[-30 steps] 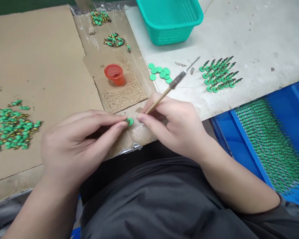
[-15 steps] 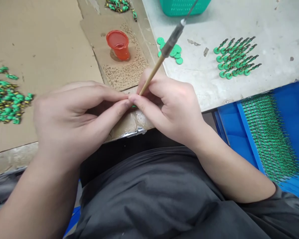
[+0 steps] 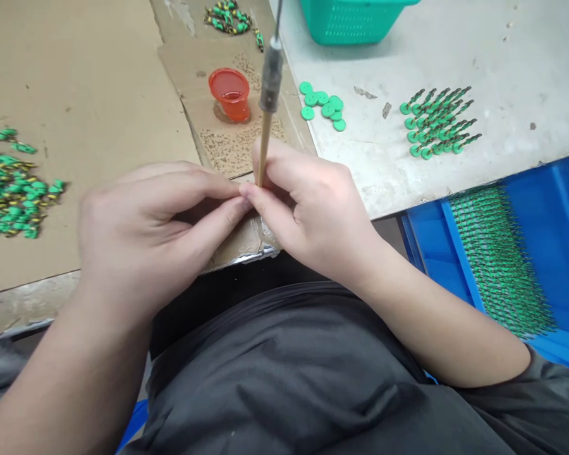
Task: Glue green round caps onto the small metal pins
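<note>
My right hand [image 3: 308, 202] is closed around a wooden stick tool [image 3: 264, 142] with a dark collar and a thin metal needle, which points up and away from me. My left hand [image 3: 156, 221] is pinched, its thumb and forefinger meeting my right fingertips over the table's front edge. Whatever lies between the left fingertips is hidden. Just beyond the hands, a red cup [image 3: 230, 95] with liquid in it stands on spotted cardboard [image 3: 232, 148]. Green discs [image 3: 329, 109] lie loose to the right of the cup.
Small green, black and yellow pieces [image 3: 16, 189] are heaped at the left, with more [image 3: 227, 18] at the top. A green basket [image 3: 355, 25] stands at the back. Rows of discs with stalks [image 3: 439, 123] stand at the right, above a blue tray [image 3: 545, 234] full of similar pieces.
The stick tool has swung from leaning right to nearly upright. My right hand has shifted slightly left, its fingertips still against my left ones. The view has moved a little.
</note>
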Demonstrator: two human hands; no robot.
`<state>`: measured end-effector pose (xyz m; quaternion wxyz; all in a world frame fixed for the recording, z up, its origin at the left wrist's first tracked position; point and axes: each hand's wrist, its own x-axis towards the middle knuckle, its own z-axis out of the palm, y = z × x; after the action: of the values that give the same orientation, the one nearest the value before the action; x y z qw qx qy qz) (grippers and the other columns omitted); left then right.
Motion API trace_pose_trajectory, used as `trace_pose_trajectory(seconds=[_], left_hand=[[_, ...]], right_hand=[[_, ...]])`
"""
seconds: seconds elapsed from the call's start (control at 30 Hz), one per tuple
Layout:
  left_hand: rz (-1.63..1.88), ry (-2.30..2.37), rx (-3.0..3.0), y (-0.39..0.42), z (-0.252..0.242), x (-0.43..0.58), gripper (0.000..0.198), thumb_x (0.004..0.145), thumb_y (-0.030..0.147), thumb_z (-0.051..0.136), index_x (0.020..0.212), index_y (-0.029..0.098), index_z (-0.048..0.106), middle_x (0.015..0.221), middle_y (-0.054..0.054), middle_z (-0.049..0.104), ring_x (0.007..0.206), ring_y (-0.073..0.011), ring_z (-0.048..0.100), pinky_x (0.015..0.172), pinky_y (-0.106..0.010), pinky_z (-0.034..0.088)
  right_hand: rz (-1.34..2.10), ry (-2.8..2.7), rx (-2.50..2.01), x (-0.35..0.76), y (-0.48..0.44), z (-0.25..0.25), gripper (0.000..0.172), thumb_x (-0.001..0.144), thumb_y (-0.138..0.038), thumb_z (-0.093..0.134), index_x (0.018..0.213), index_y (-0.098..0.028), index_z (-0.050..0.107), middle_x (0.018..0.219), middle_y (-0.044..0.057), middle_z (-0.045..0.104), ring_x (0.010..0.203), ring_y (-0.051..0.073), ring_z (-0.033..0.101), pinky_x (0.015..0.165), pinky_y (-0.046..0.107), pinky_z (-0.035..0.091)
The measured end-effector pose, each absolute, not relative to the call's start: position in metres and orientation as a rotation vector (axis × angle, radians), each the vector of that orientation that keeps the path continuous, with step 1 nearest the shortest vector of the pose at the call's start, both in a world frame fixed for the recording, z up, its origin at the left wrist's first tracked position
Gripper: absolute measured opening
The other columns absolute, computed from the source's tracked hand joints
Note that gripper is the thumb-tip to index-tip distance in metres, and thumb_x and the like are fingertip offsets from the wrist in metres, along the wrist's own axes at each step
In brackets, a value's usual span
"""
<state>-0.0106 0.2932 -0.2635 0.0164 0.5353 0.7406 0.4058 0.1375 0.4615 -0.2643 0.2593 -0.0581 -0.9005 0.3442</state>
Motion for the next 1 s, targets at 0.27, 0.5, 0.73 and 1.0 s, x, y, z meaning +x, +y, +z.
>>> trace_pose_trajectory(seconds=[0.27,0.5,0.73,1.0], left_hand=[[1.218,2.411,1.547,0.294,-0.253,0.006,0.015,0.117,0.036,0.078,0.114,0.03,0.092,0.112,0.006,0.09,0.098,-0.0136,0.082,0.089,-0.028,0.061],[1.059,2.433,1.63,0.291,-0.255,0.001,0.023,0.112,0.037,0.075,0.129,0.026,0.086,0.105,0.001,0.08,0.089,-0.0139,0.072,0.082,-0.03,0.056],[1.021,2.375,1.824,0.295,-0.262,-0.011,0.009,0.113,0.034,0.075,0.109,0.028,0.081,0.097,0.0,0.074,0.089,-0.0176,0.068,0.08,-0.037,0.05],[1.025,2.374,1.773,0.295,-0.26,-0.008,0.01,0.113,0.035,0.074,0.108,0.03,0.081,0.098,-0.001,0.076,0.09,-0.0206,0.07,0.081,-0.04,0.05]], right_hand=[[1.079,-2.34,-0.242,0.14,0.487,-0.269,0.038,0.126,-0.051,0.062,0.097,-0.027,0.061,0.103,0.001,0.078,0.092,0.018,0.076,0.09,0.033,0.064],[1.131,-2.378,-0.154,0.138,0.492,-0.268,0.041,0.125,-0.054,0.062,0.094,-0.028,0.059,0.105,0.002,0.075,0.096,0.02,0.075,0.09,0.034,0.061],[1.014,-2.485,-0.01,0.132,0.495,-0.269,0.048,0.129,-0.06,0.05,0.098,-0.026,0.065,0.1,0.003,0.075,0.094,0.019,0.074,0.092,0.032,0.061],[0.978,-2.573,-0.123,0.133,0.493,-0.261,0.053,0.128,-0.065,0.049,0.1,-0.027,0.074,0.096,0.005,0.076,0.092,0.023,0.076,0.087,0.036,0.064]])
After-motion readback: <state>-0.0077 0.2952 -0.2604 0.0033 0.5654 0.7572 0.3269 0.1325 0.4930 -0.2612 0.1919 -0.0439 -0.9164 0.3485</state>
